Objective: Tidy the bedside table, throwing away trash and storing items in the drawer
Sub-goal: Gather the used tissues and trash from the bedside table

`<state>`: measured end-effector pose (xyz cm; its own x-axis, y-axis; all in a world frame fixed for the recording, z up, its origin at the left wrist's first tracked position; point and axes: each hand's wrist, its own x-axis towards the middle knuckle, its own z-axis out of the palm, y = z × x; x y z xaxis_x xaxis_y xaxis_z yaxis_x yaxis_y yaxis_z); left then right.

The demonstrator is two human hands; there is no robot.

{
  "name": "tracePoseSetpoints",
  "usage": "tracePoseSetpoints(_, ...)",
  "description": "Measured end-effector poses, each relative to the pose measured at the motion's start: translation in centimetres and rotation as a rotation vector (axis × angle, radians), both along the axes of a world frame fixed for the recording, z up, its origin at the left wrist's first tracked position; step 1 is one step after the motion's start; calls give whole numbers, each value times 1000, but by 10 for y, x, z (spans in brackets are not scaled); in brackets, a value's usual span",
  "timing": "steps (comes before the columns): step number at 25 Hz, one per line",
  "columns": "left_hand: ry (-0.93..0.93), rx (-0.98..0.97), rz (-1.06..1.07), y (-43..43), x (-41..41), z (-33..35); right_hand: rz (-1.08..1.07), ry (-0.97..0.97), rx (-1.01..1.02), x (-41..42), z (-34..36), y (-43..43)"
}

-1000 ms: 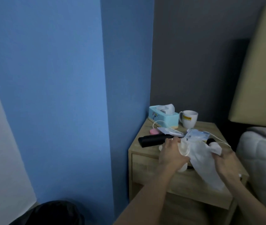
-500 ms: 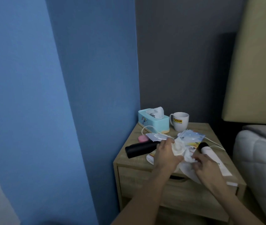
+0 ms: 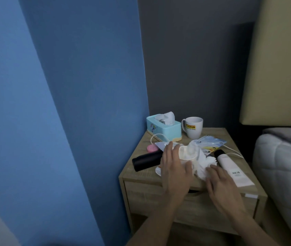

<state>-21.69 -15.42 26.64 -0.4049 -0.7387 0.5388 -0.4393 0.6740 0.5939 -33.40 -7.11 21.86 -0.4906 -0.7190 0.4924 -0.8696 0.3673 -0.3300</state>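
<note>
A wooden bedside table (image 3: 219, 135) with a shut drawer (image 3: 146, 192) carries clutter. My left hand (image 3: 174, 172) wraps around a clear plastic cup (image 3: 187, 153) bundled in a white plastic bag. My right hand (image 3: 221, 183) presses on crumpled white tissue (image 3: 206, 165) at the front edge. A black cylinder (image 3: 147, 159) lies to the left, a white tube with a black cap (image 3: 230, 166) to the right. A blue printed wrapper (image 3: 210, 142), a pink round item (image 3: 152, 148) and a white cable (image 3: 156, 136) lie behind.
A teal tissue box (image 3: 163, 127) and a white mug (image 3: 192, 127) stand at the back of the table. A blue wall is on the left, a grey wall behind. A bed with a grey quilt (image 3: 283, 174) and beige headboard (image 3: 281, 68) is at the right.
The white bag, held stretched between both hands a second ago, is now bunched up with the cup and tissue on the table top. My head has turned right and closer.
</note>
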Motion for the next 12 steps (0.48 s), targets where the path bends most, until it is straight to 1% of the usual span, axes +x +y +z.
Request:
tracePoseSetpoints(1,18,-129,19,8,8,-13,6,22,11,3,-4,4)
tracePoseSetpoints(2,-26,-208,-5,15,15,-26,11,36,57,5,-8,5)
tracePoseSetpoints(3,-106,-239,-56,20,21,-39,17,37,133,6,-11,6)
tracePoseSetpoints(6,-348,-119,-149,27,30,-53,13,69,250,1,-16,-3)
tracePoseSetpoints(9,-454,-47,-176,28,28,-49,-6,36,339,-8,-9,-15)
tracePoseSetpoints(12,-520,-17,-193,25,27,-46,-22,76,289,-7,-3,-18)
